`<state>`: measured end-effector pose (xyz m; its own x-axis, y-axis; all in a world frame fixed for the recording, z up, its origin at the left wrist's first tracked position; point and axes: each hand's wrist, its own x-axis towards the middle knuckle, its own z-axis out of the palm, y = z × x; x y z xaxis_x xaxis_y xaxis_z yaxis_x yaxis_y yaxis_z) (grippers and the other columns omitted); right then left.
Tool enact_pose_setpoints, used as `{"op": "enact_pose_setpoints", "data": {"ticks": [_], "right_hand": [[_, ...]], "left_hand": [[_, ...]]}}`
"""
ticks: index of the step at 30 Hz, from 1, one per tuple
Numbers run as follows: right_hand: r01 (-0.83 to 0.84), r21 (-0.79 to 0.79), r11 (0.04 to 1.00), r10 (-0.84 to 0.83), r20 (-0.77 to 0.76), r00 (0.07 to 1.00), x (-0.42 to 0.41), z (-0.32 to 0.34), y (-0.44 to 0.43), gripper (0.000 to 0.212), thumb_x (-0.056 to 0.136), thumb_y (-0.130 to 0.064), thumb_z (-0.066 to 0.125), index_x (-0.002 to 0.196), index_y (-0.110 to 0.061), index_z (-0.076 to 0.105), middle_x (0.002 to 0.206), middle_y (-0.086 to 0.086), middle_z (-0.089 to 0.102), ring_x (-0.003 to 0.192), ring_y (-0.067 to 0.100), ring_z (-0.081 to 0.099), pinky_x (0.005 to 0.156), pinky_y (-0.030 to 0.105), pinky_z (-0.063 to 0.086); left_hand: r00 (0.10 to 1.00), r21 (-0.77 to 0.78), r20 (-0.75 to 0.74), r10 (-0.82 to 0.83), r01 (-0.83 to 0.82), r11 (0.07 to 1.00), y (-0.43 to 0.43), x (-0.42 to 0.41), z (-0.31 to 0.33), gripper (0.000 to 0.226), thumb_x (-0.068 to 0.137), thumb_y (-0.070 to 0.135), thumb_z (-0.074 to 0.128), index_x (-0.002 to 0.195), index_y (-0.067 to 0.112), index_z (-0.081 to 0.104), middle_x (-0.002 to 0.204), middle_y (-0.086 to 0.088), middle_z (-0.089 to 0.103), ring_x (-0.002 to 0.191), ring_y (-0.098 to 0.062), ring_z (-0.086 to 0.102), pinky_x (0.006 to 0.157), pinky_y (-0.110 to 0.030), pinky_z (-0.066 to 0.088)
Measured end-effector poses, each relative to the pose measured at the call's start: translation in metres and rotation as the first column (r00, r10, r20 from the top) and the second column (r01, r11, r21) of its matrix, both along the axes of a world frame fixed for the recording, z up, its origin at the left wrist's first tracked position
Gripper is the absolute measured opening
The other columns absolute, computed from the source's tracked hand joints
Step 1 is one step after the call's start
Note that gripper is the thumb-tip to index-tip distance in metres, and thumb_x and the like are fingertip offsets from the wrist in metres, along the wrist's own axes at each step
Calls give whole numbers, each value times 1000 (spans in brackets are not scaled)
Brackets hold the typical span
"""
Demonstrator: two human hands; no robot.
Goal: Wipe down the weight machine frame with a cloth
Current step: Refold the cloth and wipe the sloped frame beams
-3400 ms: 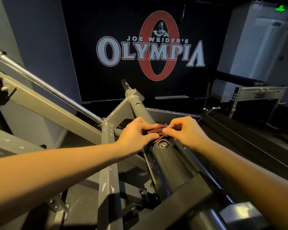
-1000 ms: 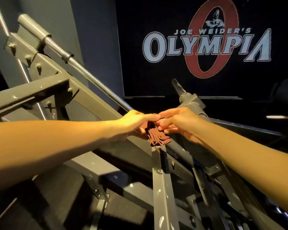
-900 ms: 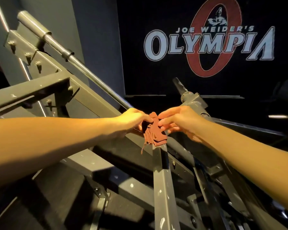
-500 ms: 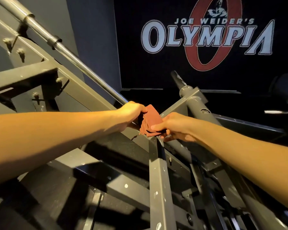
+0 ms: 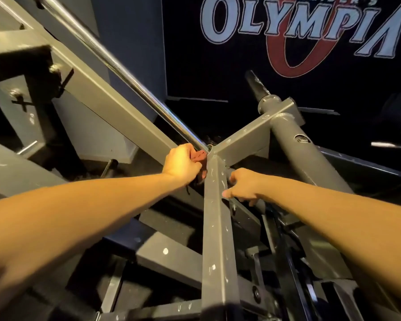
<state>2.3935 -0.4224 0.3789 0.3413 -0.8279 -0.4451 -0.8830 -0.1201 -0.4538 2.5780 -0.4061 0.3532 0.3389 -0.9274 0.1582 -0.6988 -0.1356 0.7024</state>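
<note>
A grey square beam (image 5: 218, 228) of the weight machine frame runs from the bottom centre up to a welded joint. My left hand (image 5: 182, 164) grips a reddish-brown cloth (image 5: 200, 156) and holds it against the left side of the beam just below that joint. Most of the cloth is hidden behind my fingers. My right hand (image 5: 243, 187) rests on the beam's right side a little lower, thumb on the top face, fingers curled round the far edge. It holds no cloth.
A chrome guide rod (image 5: 116, 63) slants from top left down to the joint. A thick grey tube (image 5: 303, 158) with a black tip rises at right. Grey cross members (image 5: 169, 253) lie below. A dark wall banner (image 5: 299, 31) hangs behind.
My right hand has let go of the cloth and dropped onto the beam's right side. My left hand now holds the cloth alone, against the beam. The view has moved closer and tilted down.
</note>
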Motion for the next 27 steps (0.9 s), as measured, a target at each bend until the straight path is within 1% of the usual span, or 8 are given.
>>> {"op": "enact_pose_setpoints", "data": {"ticks": [3,5,6,9,16,20,23,27], "right_hand": [[-3,120,993,7,-30,1000,4,-11,0,50,95,-33,70,134,-7,52,118,11,61,109,28,63,82,44,61],[6,179,984,0,-34,999,7,-16,3,57,96,-33,69,143,-8,47,129,13,59,113,30,62,79,43,62],[17,203,979,-13,-25,1000,8,-18,5,57,97,-31,69,144,-9,46,131,14,58,113,30,62,77,43,62],[86,251,964,-95,25,995,9,-21,6,52,98,-25,67,143,-8,48,128,15,60,110,32,65,74,42,63],[145,276,950,-172,77,982,7,-29,2,46,100,-14,63,143,-4,47,122,20,62,95,37,73,79,49,63],[157,253,955,-180,70,981,8,-32,-3,43,100,-15,64,139,-5,50,115,20,66,91,34,75,76,44,64],[163,251,954,-185,66,980,8,-30,-5,46,100,-16,64,142,-5,49,115,20,66,92,34,76,74,41,65],[169,244,955,-193,78,978,9,-30,-6,50,98,-15,66,144,-6,48,117,20,64,90,34,76,76,42,65]], "left_hand": [[998,-81,-55,-36,31,996,-2,-7,-25,24,89,17,75,74,21,56,74,7,62,71,-10,61,55,-20,40],[989,-94,-82,-122,114,989,3,-10,-38,18,85,15,79,79,21,64,81,14,67,78,-3,64,65,-16,47],[980,-90,-85,-181,174,981,10,-12,-43,14,85,12,80,87,22,70,87,18,68,81,1,64,71,-11,47],[946,-75,-81,-313,308,949,34,-13,-48,35,89,8,76,120,23,74,105,20,67,90,14,61,83,-3,47],[923,0,-39,-382,382,924,65,-2,-60,27,87,24,81,113,21,78,112,12,67,107,-1,62,101,-28,52],[929,-73,13,-370,370,926,45,-10,-50,22,93,19,74,112,28,79,107,18,67,102,6,62,94,-14,49],[942,-89,-44,-332,327,941,7,-13,-37,23,94,11,72,115,19,78,98,20,67,88,20,61,79,1,45],[969,-54,-23,-246,244,968,-10,-10,-37,25,92,16,75,118,18,76,96,16,64,94,-1,65,83,-11,52]]}}
